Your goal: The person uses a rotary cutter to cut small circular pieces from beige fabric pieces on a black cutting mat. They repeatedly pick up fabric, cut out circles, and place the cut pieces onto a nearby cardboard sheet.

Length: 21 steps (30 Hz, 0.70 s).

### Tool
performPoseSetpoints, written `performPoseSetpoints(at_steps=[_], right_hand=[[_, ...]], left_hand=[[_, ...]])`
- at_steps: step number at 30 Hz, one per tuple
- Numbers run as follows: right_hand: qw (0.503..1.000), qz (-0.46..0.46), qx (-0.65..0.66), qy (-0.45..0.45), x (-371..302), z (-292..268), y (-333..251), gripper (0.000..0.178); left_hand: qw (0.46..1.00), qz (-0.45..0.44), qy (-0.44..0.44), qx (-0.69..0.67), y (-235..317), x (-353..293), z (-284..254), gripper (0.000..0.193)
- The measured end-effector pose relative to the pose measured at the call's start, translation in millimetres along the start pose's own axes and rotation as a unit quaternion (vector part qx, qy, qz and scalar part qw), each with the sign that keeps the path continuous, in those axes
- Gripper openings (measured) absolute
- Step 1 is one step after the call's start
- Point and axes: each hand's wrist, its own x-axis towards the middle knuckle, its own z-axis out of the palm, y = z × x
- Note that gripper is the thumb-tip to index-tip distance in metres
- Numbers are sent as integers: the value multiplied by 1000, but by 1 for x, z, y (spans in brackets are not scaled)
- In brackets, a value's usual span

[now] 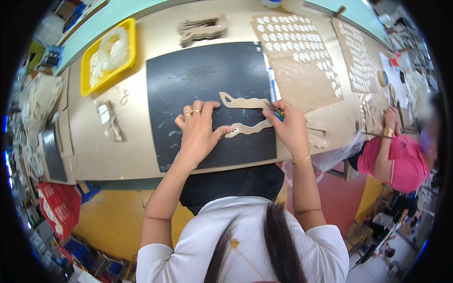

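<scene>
A wavy, U-shaped beige strip lies on a black mat. One end has a pointed loop with a hole, and a small white patch with dark marks shows at the other. My left hand rests on the mat with fingers apart, the thumb touching the patched end and a fingertip close to the looped end. At the strip's bend, my right hand grips a slim tool with a blue-green body and a dark tip; its exact kind is unclear.
Beyond the mat sits a stack of beige cut pieces. A yellow tray holds small white pieces and a plastic bag. Brown sheets carry rows of white ovals. A blue-and-white marker lies beside the mat. Another person in pink works at right.
</scene>
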Motion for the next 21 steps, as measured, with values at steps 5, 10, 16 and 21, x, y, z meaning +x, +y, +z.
performPoseSetpoints(at_steps=[5,10,16,21], right_hand=[[998,62,31,-7,-21,-39,8,24],[988,97,99,60,-49,-85,59,24],[974,166,110,103,-67,-113,95,22],[977,166,14,134,-62,-116,128,29]], left_hand=[[996,-16,29,-85,4,-7,13,58],[992,11,73,-107,0,-10,23,47],[994,29,84,-71,2,-11,21,44],[993,35,91,-64,3,-11,23,40]])
